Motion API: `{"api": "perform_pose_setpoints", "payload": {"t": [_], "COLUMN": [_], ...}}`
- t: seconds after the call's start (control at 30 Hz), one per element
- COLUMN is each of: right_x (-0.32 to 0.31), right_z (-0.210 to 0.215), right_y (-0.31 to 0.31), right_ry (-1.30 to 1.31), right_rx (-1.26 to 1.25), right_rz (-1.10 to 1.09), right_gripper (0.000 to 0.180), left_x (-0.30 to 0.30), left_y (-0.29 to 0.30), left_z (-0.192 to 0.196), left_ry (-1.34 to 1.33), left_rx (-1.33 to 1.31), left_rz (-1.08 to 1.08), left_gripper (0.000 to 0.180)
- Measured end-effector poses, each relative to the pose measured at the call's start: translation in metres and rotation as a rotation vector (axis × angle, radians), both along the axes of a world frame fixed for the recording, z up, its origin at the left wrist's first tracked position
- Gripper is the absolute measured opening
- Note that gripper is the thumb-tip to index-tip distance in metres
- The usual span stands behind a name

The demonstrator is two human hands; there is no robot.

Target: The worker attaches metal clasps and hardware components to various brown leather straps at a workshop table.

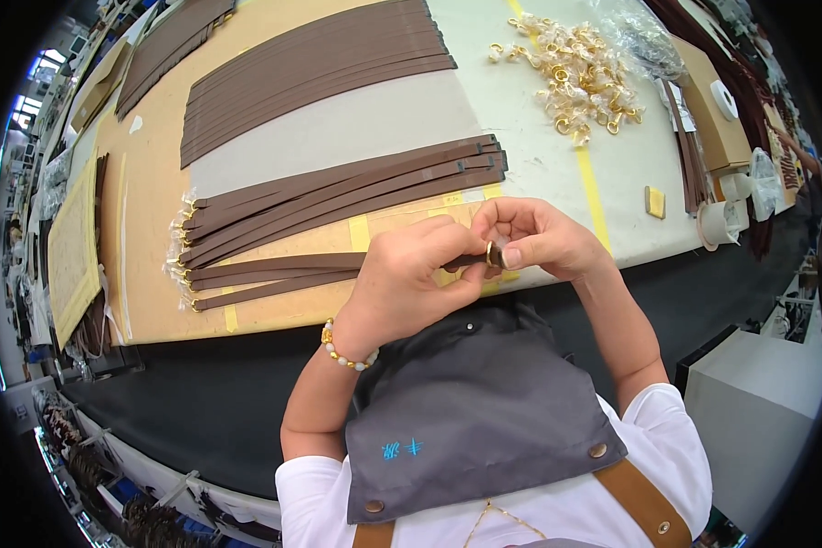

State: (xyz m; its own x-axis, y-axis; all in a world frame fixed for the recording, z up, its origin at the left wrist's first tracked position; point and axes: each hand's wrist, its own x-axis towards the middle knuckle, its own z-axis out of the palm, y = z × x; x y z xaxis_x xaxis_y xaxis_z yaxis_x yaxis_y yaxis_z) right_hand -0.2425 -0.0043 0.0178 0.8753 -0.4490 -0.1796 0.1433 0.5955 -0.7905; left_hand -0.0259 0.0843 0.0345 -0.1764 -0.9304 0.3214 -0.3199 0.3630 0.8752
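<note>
My left hand [409, 279] pinches the near end of a brown leather strap [274, 267] that lies across the tan board. My right hand [534, 236] holds a small gold ring clasp [490, 254] against that strap end, thumb and fingers closed round it. Both hands meet above the table's front edge. More brown straps [338, 196] with gold fittings wrapped in clear film at their left ends lie just beyond the hands.
A large stack of brown straps [320, 68] lies farther back. A heap of gold clasps [580, 73] sits at the back right, next to a cardboard box [708, 100], white tape rolls [721, 224] and short straps [690, 155]. A grey apron [484, 402] hangs below my hands.
</note>
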Motion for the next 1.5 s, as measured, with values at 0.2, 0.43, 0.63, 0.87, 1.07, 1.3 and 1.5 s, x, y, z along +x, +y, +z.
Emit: {"api": "perform_pose_setpoints", "payload": {"t": [0.2, 0.43, 0.63, 0.87, 1.07, 1.3, 1.5], "right_x": [0.009, 0.008, 0.006, 0.006, 0.007, 0.007, 0.008], "right_z": [0.014, 0.012, 0.008, 0.007, 0.006, 0.006, 0.007], "right_y": [0.011, 0.009, 0.007, 0.006, 0.006, 0.007, 0.008], "right_ry": [0.290, 0.313, 0.326, 0.329, 0.317, 0.342, 0.334], "right_rx": [-0.211, -0.185, -0.180, -0.178, -0.204, -0.205, -0.235], "right_rz": [-0.027, -0.025, -0.004, 0.003, 0.003, 0.000, -0.006], "right_gripper": [0.013, 0.017, 0.022, 0.021, 0.020, 0.020, 0.018], "left_x": [-0.003, 0.003, 0.004, 0.003, 0.002, 0.002, 0.002], "left_y": [0.000, -0.002, -0.005, -0.005, -0.005, -0.005, -0.004], "left_z": [-0.001, 0.001, -0.009, -0.012, -0.011, -0.011, -0.011], "left_ry": [-0.140, -0.084, -0.083, -0.049, -0.059, -0.090, -0.103], "left_rx": [-0.056, 0.099, 0.062, 0.074, 0.080, 0.055, 0.027], "left_rz": [-0.021, 0.004, -0.004, -0.007, 0.000, 0.002, -0.002], "left_gripper": [0.019, 0.022, 0.021, 0.020, 0.020, 0.020, 0.020]}}
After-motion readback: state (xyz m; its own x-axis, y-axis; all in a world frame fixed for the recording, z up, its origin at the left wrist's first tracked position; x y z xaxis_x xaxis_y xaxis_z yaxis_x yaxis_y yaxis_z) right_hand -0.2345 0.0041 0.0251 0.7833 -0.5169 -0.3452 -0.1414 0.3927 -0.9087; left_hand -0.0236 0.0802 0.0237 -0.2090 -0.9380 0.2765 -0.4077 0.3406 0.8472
